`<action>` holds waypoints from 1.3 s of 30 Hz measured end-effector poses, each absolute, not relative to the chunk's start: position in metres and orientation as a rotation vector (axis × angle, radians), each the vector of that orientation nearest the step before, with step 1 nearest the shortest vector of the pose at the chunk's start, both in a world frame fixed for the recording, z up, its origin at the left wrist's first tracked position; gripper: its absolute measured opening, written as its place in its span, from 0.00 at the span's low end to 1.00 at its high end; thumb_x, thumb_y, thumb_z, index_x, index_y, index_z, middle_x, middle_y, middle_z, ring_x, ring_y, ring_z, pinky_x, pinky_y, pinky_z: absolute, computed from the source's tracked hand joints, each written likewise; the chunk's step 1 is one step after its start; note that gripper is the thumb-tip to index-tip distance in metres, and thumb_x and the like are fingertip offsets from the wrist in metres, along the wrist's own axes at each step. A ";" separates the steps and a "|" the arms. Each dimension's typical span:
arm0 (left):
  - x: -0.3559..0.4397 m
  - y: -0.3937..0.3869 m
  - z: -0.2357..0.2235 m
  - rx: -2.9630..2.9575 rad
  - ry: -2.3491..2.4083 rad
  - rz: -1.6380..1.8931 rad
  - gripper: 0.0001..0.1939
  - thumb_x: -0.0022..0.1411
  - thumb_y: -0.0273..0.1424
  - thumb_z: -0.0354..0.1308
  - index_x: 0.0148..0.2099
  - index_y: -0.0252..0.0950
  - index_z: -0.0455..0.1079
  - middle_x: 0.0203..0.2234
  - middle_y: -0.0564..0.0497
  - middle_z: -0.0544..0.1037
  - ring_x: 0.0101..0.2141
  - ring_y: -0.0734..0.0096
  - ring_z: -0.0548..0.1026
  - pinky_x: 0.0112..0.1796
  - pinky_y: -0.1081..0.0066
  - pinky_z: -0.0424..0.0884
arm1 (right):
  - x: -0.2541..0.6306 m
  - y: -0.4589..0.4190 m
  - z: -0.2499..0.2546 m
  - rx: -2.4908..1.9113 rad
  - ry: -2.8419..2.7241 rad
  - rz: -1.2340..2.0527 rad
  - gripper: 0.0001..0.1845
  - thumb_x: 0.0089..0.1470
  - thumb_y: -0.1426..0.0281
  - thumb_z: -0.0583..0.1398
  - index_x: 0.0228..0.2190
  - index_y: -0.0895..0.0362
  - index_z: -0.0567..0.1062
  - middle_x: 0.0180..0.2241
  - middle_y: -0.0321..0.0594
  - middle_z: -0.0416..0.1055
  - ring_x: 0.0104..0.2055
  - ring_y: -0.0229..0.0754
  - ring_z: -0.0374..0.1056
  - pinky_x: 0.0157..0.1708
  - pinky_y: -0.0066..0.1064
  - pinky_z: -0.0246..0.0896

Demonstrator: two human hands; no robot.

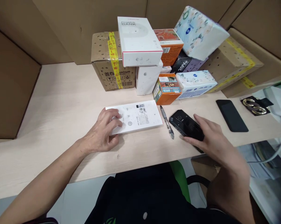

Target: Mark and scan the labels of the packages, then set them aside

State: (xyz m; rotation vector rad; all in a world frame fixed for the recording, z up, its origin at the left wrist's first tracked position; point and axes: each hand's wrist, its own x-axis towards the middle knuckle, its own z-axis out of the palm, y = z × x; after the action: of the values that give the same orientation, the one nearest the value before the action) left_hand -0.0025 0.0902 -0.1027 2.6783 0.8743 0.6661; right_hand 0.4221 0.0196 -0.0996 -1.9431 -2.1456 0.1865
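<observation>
Your white box (144, 118) lies long side left to right, your left hand (106, 129) curled over its left end; your right hand (207, 137) grasps the black phone (186, 124).

light: bright, even | shadows: soft, by left hand (106, 130) | blur: slight, right hand (211, 137) | edges: wide-angle stretch

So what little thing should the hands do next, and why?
Maybe the right hand should slide the chunky black phone a bit farther in from the table's front edge. It already has fingers and thumb around the phone, whose near end looks very close to that edge. I'd go gently, since a pen lies right beside it.
</observation>
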 end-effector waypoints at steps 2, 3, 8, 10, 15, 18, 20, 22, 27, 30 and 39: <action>-0.002 0.090 -0.103 2.678 0.878 0.670 0.23 0.52 0.23 0.56 0.50 0.39 0.59 0.50 0.40 0.64 0.59 0.43 0.64 0.58 0.35 0.63 | 0.421 0.011 -0.109 -1.959 -2.135 0.233 0.49 0.57 0.40 0.57 0.66 0.62 0.62 0.62 0.61 0.66 0.63 0.69 0.61 0.58 0.61 0.63; -0.002 0.090 -0.103 2.679 0.879 0.673 0.23 0.52 0.23 0.56 0.51 0.39 0.60 0.50 0.40 0.64 0.59 0.44 0.64 0.57 0.35 0.64 | 0.418 0.010 -0.112 -1.955 -2.116 0.236 0.47 0.58 0.41 0.57 0.66 0.61 0.63 0.61 0.60 0.66 0.62 0.68 0.62 0.58 0.61 0.63; 0.000 0.090 -0.102 2.678 0.891 0.680 0.23 0.52 0.23 0.56 0.51 0.39 0.60 0.51 0.41 0.64 0.59 0.44 0.63 0.57 0.36 0.65 | 0.410 0.013 -0.112 -1.922 -1.991 0.264 0.44 0.56 0.44 0.60 0.64 0.59 0.67 0.59 0.58 0.70 0.60 0.66 0.64 0.59 0.61 0.62; 0.000 0.089 -0.101 2.678 0.892 0.683 0.23 0.52 0.23 0.56 0.51 0.39 0.60 0.51 0.41 0.64 0.59 0.44 0.63 0.57 0.36 0.65 | 0.412 0.015 -0.106 -1.971 -1.879 0.361 0.44 0.53 0.45 0.63 0.63 0.57 0.68 0.58 0.56 0.71 0.60 0.66 0.65 0.59 0.61 0.62; 0.000 0.090 -0.101 2.681 0.886 0.680 0.23 0.52 0.22 0.56 0.51 0.39 0.60 0.51 0.41 0.64 0.57 0.45 0.64 0.57 0.37 0.65 | 0.416 0.009 -0.090 -1.733 -1.334 0.914 0.42 0.47 0.45 0.68 0.60 0.49 0.70 0.56 0.49 0.74 0.57 0.59 0.71 0.58 0.57 0.65; 0.000 0.091 -0.102 2.679 0.872 0.695 0.23 0.52 0.22 0.56 0.51 0.39 0.60 0.51 0.40 0.64 0.57 0.45 0.64 0.57 0.37 0.64 | 0.398 0.004 -0.087 -1.363 -1.086 1.323 0.51 0.44 0.32 0.59 0.61 0.48 0.68 0.61 0.52 0.69 0.53 0.58 0.72 0.49 0.55 0.70; 0.000 0.091 -0.102 2.671 0.878 0.702 0.24 0.52 0.22 0.56 0.51 0.39 0.61 0.51 0.41 0.64 0.57 0.45 0.63 0.57 0.38 0.64 | 0.376 0.003 -0.091 -1.224 -0.977 1.498 0.59 0.40 0.24 0.48 0.62 0.48 0.65 0.64 0.56 0.63 0.46 0.55 0.71 0.39 0.51 0.71; 0.000 0.090 -0.102 2.665 0.886 0.708 0.24 0.51 0.22 0.56 0.51 0.40 0.61 0.51 0.41 0.65 0.57 0.46 0.64 0.57 0.38 0.64 | 0.350 0.002 -0.099 -1.128 -0.903 1.601 0.64 0.38 0.22 0.39 0.64 0.49 0.63 0.65 0.58 0.61 0.41 0.51 0.69 0.31 0.44 0.67; 0.001 0.088 -0.102 2.664 0.909 0.681 0.23 0.52 0.23 0.56 0.51 0.40 0.60 0.51 0.42 0.64 0.58 0.48 0.64 0.59 0.39 0.62 | 0.293 -0.003 -0.117 -0.767 -0.645 1.930 0.59 0.42 0.23 0.39 0.59 0.49 0.68 0.61 0.56 0.64 0.38 0.44 0.63 0.28 0.34 0.63; 0.001 0.088 -0.102 2.666 0.889 0.690 0.23 0.51 0.22 0.56 0.50 0.41 0.60 0.51 0.42 0.64 0.58 0.48 0.63 0.59 0.40 0.63 | 0.274 -0.008 -0.125 -0.586 -0.539 2.088 0.55 0.44 0.24 0.44 0.57 0.49 0.70 0.57 0.53 0.68 0.37 0.42 0.62 0.29 0.32 0.62; 0.001 0.088 -0.103 2.651 0.910 0.681 0.23 0.51 0.23 0.56 0.51 0.41 0.60 0.51 0.42 0.64 0.59 0.48 0.63 0.60 0.39 0.61 | 0.271 -0.007 -0.142 -0.427 -0.430 2.296 0.59 0.40 0.23 0.45 0.55 0.53 0.71 0.39 0.45 0.72 0.33 0.40 0.63 0.31 0.32 0.65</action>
State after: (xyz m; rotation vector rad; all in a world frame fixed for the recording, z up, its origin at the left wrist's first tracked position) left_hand 0.0007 0.0880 -0.1026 2.6512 0.9099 0.6815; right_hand 0.2708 -0.0068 -0.1416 -0.4268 -0.4296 2.2959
